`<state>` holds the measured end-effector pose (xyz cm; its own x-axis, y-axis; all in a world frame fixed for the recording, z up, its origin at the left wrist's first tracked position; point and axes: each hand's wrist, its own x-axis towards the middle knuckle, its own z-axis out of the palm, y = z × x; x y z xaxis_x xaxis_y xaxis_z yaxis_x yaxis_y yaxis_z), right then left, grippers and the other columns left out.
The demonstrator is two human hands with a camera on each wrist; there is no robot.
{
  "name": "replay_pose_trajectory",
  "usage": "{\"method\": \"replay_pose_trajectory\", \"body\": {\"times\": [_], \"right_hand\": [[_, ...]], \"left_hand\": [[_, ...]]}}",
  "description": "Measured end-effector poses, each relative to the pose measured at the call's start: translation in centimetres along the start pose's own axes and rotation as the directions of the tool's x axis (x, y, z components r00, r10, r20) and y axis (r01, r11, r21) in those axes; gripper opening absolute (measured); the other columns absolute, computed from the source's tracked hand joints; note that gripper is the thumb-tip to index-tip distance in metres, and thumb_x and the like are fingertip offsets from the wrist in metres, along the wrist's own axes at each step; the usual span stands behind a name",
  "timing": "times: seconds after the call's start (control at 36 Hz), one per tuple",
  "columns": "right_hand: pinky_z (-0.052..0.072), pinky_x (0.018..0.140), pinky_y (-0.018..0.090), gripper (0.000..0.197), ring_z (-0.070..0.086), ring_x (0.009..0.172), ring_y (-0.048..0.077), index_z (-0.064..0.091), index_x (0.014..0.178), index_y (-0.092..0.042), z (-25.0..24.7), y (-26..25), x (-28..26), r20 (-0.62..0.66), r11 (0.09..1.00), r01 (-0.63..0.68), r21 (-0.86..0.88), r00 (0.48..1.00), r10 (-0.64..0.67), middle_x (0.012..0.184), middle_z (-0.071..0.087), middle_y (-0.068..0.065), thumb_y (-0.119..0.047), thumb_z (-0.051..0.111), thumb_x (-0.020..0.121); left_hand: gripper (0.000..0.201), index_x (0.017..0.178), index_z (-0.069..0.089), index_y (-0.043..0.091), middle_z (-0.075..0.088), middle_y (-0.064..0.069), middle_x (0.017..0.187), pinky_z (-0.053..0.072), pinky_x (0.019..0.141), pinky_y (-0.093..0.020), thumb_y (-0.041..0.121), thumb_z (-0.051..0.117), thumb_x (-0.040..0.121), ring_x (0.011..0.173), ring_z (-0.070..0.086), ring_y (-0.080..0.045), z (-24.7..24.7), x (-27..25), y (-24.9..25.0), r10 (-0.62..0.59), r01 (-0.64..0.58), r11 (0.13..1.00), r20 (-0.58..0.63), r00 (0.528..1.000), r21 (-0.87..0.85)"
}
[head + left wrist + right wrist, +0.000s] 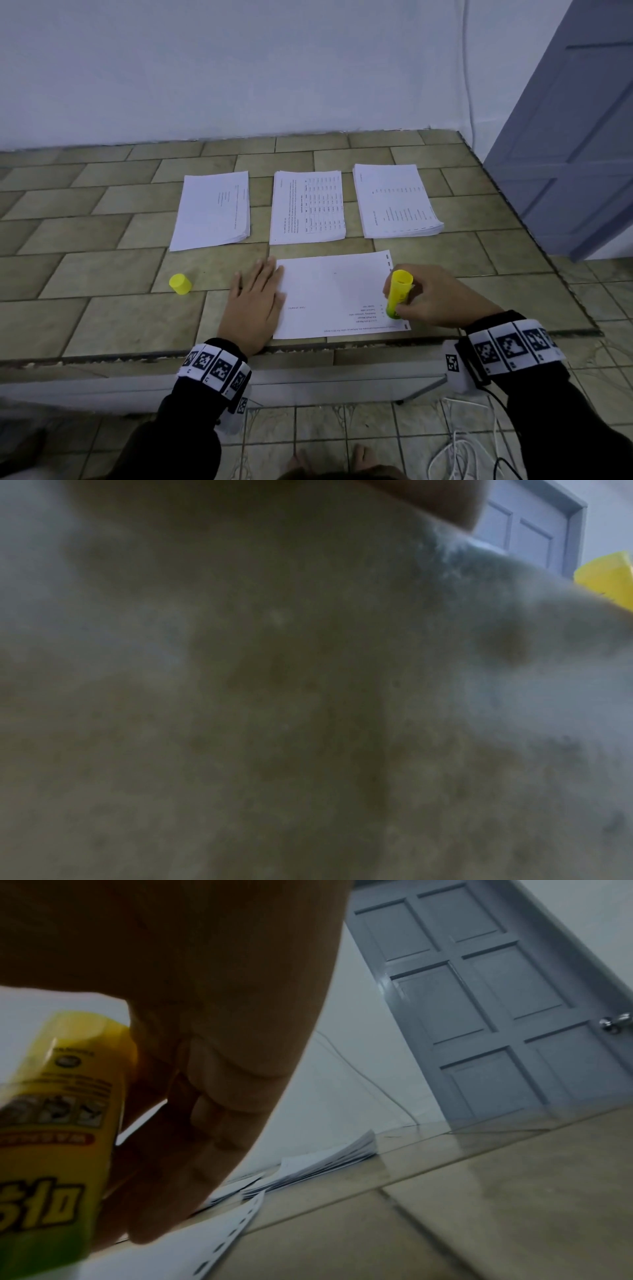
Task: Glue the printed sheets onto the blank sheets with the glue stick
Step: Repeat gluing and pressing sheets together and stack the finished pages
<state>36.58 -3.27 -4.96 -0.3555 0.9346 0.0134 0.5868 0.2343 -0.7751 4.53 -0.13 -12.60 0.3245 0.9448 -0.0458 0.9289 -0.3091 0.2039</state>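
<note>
A single printed sheet (335,294) lies near the table's front edge, its text lines toward me. My left hand (255,301) lies flat, palm down, with fingers straight across the sheet's left edge. My right hand (424,298) grips the yellow glue stick (399,291), which stands inverted with its green end down on the sheet's near right corner. In the right wrist view the glue stick (58,1123) shows its label upside down, the fingers (205,1096) curled beside it, above the sheet (164,1253). The yellow cap (180,283) lies on the table left of my left hand.
Three paper stacks sit in a row behind the sheet: left (214,209), middle (306,205), right (394,202). The tiled table (102,267) ends at the wall behind and drops off at right. A grey door (479,1001) stands right. White cables (462,452) lie on the floor.
</note>
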Motion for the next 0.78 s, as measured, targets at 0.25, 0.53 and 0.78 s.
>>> {"method": "replay_pose_trajectory", "body": {"times": [0.25,0.53,0.78], "right_hand": [[0.053,0.069,0.016,0.028,0.065,0.083,0.004,0.064,0.098,-0.019,0.8,-1.7,1.2,-0.033,0.997,-0.011,0.076,0.999,0.014,0.091,0.069,-0.011,-0.006,0.074,0.075],[0.057,0.078,0.031,0.02,0.062,0.09,0.008,0.061,0.096,-0.02,7.0,-6.8,5.4,0.118,0.99,0.112,0.088,0.985,-0.122,0.099,0.066,-0.004,-0.016,0.074,0.081],[0.052,0.079,0.031,0.024,0.058,0.091,0.014,0.06,0.105,-0.013,9.4,-8.1,6.8,0.22,0.975,0.222,-0.005,0.951,-0.216,0.103,0.064,0.003,-0.013,0.071,0.083]], "left_hand": [[0.076,0.157,0.013,0.022,0.0,0.007,0.165,-0.012,0.12,-0.041,0.051,-0.007,0.09,0.151,-0.007,-0.01,0.2,0.0,-0.1,0.001,-0.001,1.0,-0.009,1.0,-0.011],[0.082,0.157,0.016,0.022,0.003,0.005,0.165,-0.012,0.118,-0.039,0.059,-0.012,0.089,0.152,-0.004,-0.012,-0.1,0.0,0.2,0.014,-0.015,1.0,-0.017,1.0,-0.018],[0.089,0.156,0.015,0.021,0.002,0.003,0.163,-0.002,0.122,-0.05,0.07,-0.011,0.087,0.151,-0.002,-0.017,0.2,-0.2,-0.6,0.086,-0.087,0.995,-0.023,0.996,-0.05]]}}
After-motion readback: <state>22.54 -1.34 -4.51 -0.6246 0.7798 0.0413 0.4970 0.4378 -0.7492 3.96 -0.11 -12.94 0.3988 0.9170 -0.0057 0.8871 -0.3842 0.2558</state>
